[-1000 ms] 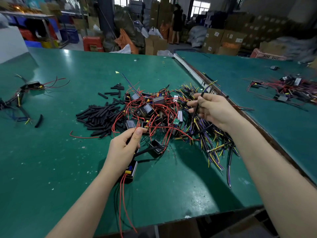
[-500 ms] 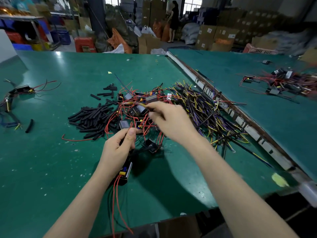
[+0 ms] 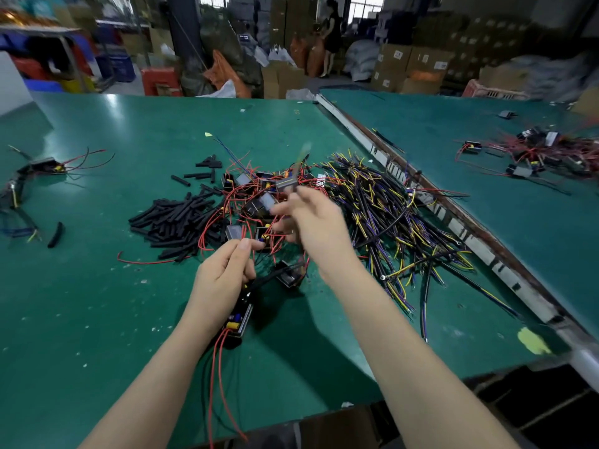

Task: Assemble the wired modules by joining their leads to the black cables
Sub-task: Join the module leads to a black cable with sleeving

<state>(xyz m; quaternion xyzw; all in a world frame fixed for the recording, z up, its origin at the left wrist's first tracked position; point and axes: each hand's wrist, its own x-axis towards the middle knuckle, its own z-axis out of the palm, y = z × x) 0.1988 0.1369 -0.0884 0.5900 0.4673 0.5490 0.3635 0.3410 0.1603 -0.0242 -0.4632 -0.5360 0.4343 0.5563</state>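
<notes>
My left hand grips a small black module with red leads that hang toward the table's near edge; the thumb and forefinger pinch leads above it. My right hand, blurred by motion, holds a black cable that stands upward from its fingers. Behind both hands lies a tangle of modules with red wires. To its right spreads a heap of black cables with yellow and purple ends.
A pile of short black sleeve pieces lies left of the tangle on the green table. Finished pieces lie at far left. A second table at right bears more wired modules. A person stands far back.
My right hand left the cable heap with one black cable and came left over the module tangle, close to my left hand. The left hand kept its grip on the module.
</notes>
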